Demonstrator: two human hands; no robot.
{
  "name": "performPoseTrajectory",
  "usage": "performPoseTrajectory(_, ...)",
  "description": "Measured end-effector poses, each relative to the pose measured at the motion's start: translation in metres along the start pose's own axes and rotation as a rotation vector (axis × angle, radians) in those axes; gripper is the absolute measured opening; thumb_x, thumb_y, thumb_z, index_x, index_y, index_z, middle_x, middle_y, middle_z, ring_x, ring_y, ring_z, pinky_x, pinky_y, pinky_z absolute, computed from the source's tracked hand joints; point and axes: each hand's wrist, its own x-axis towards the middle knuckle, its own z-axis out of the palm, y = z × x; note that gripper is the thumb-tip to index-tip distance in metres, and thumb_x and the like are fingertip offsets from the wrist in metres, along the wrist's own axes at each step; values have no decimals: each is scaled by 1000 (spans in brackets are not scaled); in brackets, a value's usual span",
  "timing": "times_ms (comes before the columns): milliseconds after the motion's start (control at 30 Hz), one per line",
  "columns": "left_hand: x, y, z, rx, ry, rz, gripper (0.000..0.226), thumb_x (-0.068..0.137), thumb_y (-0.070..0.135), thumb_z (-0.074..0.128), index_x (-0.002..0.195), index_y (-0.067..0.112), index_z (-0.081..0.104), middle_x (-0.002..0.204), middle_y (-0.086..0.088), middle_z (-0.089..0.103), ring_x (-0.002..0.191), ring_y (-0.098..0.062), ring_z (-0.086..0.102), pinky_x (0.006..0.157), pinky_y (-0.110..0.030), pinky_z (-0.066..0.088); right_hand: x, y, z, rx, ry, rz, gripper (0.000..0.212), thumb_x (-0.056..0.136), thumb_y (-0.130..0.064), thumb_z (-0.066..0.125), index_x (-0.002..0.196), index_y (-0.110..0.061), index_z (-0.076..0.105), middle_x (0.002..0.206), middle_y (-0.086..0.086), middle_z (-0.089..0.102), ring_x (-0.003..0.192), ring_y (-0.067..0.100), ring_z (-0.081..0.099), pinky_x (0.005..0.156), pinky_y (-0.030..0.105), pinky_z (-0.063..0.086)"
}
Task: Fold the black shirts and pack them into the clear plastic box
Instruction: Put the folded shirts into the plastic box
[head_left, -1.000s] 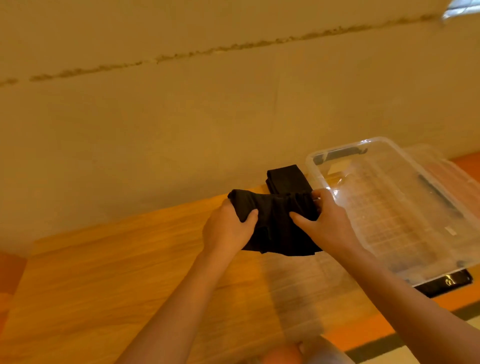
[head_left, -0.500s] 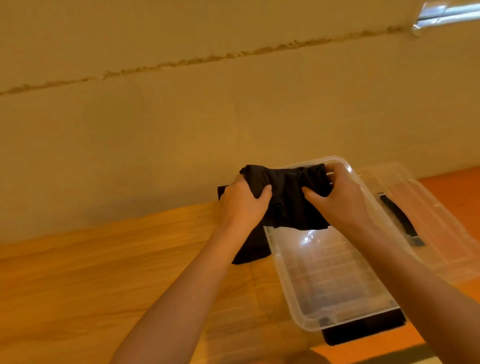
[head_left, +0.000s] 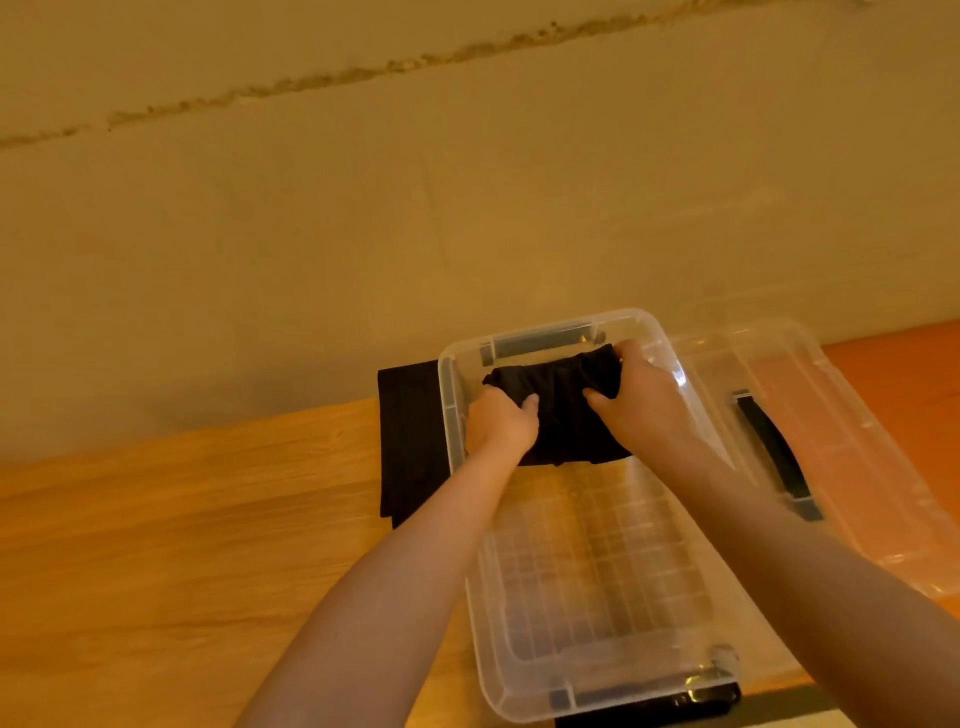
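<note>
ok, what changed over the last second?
Both hands, left hand and right hand, carried the folded black shirt from above the table rightward into the clear box's far end. Grip unchanged. Second black shirt and lid stayed put.
</note>
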Motion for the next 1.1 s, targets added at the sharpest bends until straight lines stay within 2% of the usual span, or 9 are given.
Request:
performPoseTrajectory(167,12,-8,17,-163,7,-167,52,95,33,59,135,5,43,128,-14,57,114,-30,57,81,-32,47,13,10,12,-112,-32,39,39,90,-24,62,123,-11,46,102,6,61,79,18,54,67,30,44)
performPoseTrajectory(267,14,-11,25,-225,86,-175,64,94,29,59,144,5,26,141,-16,46,125,-32,50,94,-37,47,17,14,17,-171,-51,42,42,92,-21,60,128,-7,43,118,11,57,104,26,57,83,36,48)
performPoseTrajectory(367,3,-14,29,-232,212,54,81,92,28,62,151,9,9,156,-11,22,143,-26,26,114,-34,30,11,16,19,-181,86,-107,57,91,-16,63,139,-3,37,137,14,47,126,29,46,99,38,42)
performPoseTrajectory(467,-10,-19,32,140,443,465,72,95,26,55,151,6,15,158,-11,18,147,-24,15,119,-36,8,1,14,28,-194,120,-283,53,90,-10,62,138,1,42,143,19,43,131,33,41,107,41,38)
performPoseTrajectory(533,-13,-19,37,397,341,600,62,101,25,41,153,9,11,161,-9,11,148,-22,9,120,-39,-2,-2,21,44,-270,12,-340,49,94,-14,54,139,1,42,147,20,40,136,34,37,113,45,32)
performPoseTrajectory(700,4,-40,55,660,-76,323,54,105,39,10,150,24,-15,158,2,-23,145,-18,-23,119,-42,-13,0,52,73,-404,-158,-275,71,93,-49,-1,152,-14,18,160,2,10,148,19,5,117,31,-9)
performPoseTrajectory(833,10,-52,55,649,-80,346,52,103,44,6,144,30,-23,151,8,-32,143,-15,-27,117,-41,-16,-1,56,78,-423,-151,-247,67,93,-50,-2,152,-21,11,157,-6,-2,146,14,-3,115,30,-15)
performPoseTrajectory(967,8,-51,53,670,-73,355,53,103,44,7,147,29,-20,155,6,-29,143,-16,-27,117,-41,-16,-3,56,78,-409,-154,-227,68,93,-52,-2,153,-22,12,160,-4,5,147,15,-1,116,30,-14)
performPoseTrajectory(1100,4,-44,42,708,-98,369,57,103,46,9,151,26,-14,158,0,-23,144,-19,-24,119,-40,-12,-2,52,74,-408,-170,-225,92,78,-64,-29,153,-22,4,161,-3,-1,147,14,-8,114,29,-17)
